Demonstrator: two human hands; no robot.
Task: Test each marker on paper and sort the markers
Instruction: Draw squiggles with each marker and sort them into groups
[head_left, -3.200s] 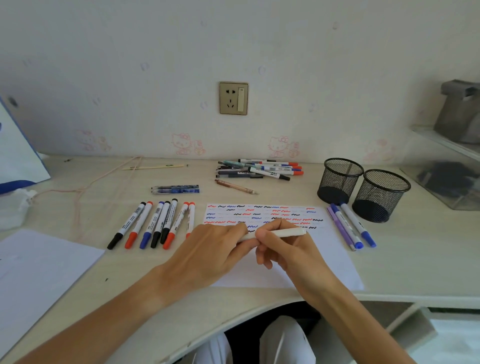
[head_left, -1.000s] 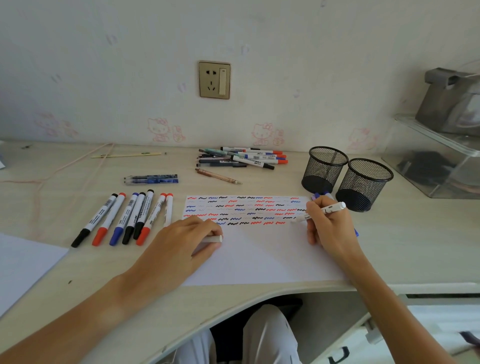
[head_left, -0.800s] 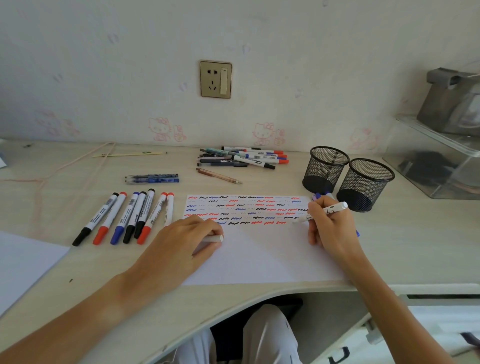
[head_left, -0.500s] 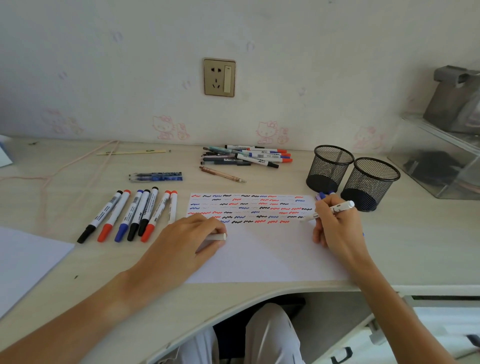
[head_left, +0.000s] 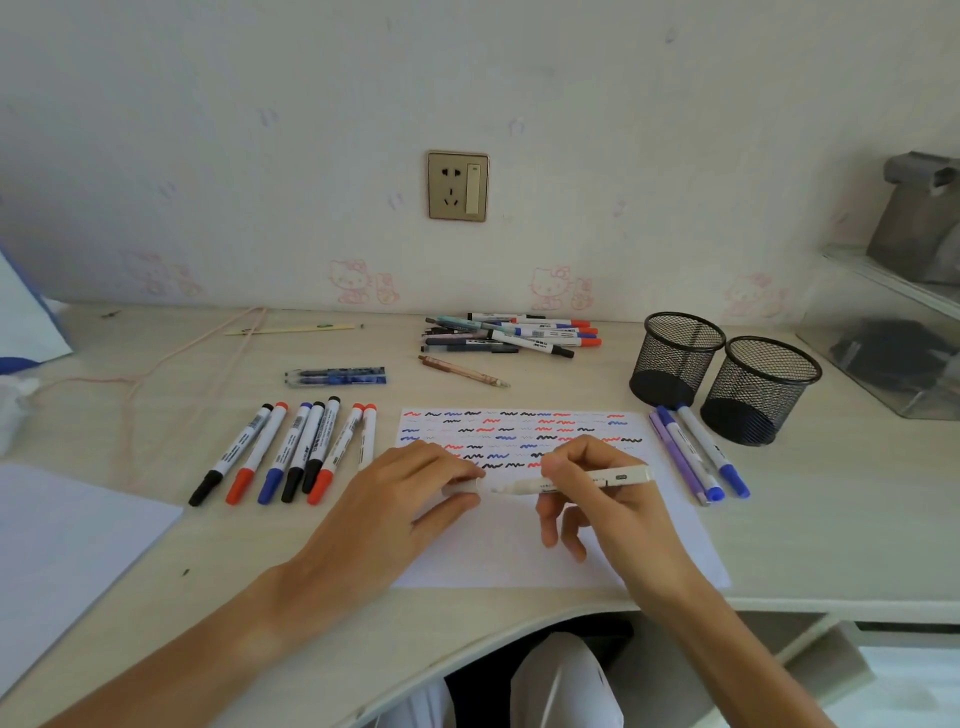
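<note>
Marker in hand: a white-barrelled marker (head_left: 576, 482) with small dark print and a pale tip, lying almost level over the paper, tip pointing left toward the cap.
Right hand: the right hand (head_left: 597, 499) pinches the marker's barrel between thumb and forefinger, the other fingers curled loosely beneath it.
Left hand: the left hand (head_left: 410, 499) rests on the paper's left edge, thumb and forefinger closed on a small white cap (head_left: 464, 486), whose open end sits just beside the marker's tip.
Paper: one white sheet (head_left: 550, 551) lies flat on the desk (head_left: 810, 525), its upper part filled with rows of short red, blue and black squiggles, its lower part bare.
Left row: seven white markers (head_left: 291, 452) lie side by side just left of the paper, with red, blue and black caps; I count three red, two black and one blue at the near ends, the seventh's near end hidden by the hand.
Right row: three blue and purple pens (head_left: 696, 454) lie together between the paper and the cups.
Pen cups: two black mesh cups (head_left: 727, 374) stand touching each other, right of the paper's far corner.
Far pile: a loose heap of markers and pens (head_left: 511, 335) sits near the wall; the count is unclear.
Strays: one brown pen (head_left: 462, 370) and a blue packet (head_left: 336, 376) lie behind the paper.
</note>
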